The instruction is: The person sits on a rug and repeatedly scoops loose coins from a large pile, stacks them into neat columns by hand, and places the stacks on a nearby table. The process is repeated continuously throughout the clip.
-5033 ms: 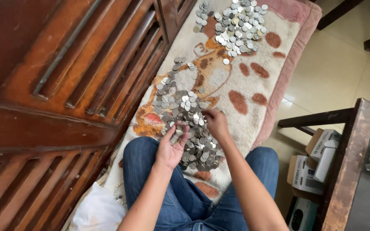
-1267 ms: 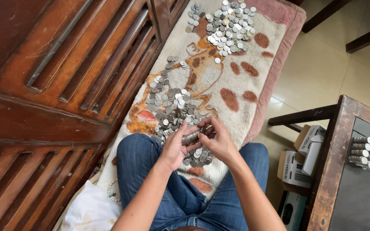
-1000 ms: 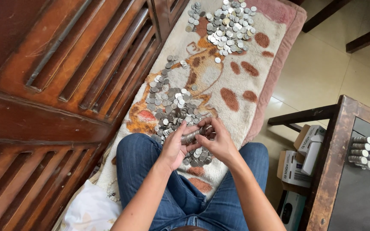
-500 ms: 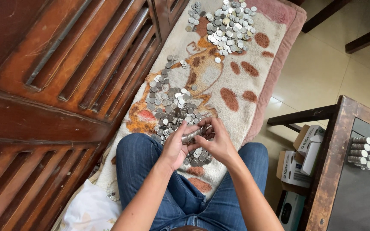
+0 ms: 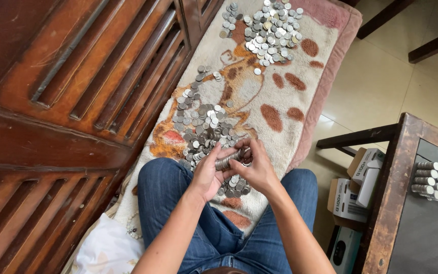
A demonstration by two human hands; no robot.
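I sit on a cream rug with brown spots (image 5: 280, 109), legs in blue jeans. My left hand (image 5: 210, 172) and my right hand (image 5: 257, 170) together hold a stack of silver coins (image 5: 229, 160) sideways between them, just above my knees. Under and in front of the hands lies a loose heap of silver coins (image 5: 198, 124). A second heap of coins (image 5: 269, 30) lies farther off at the far end of the rug.
A dark wooden slatted door (image 5: 67, 101) runs along the left. At the right stands a wooden table (image 5: 401, 193) with rolled coin stacks (image 5: 437, 180) on it. Cardboard boxes (image 5: 353, 193) sit beneath it on the tiled floor. White cloth (image 5: 107, 248) lies at my left hip.
Five seconds ago my hands were spread over the loose heap; now both are closed on a coin stack. In the last second the hands barely moved.
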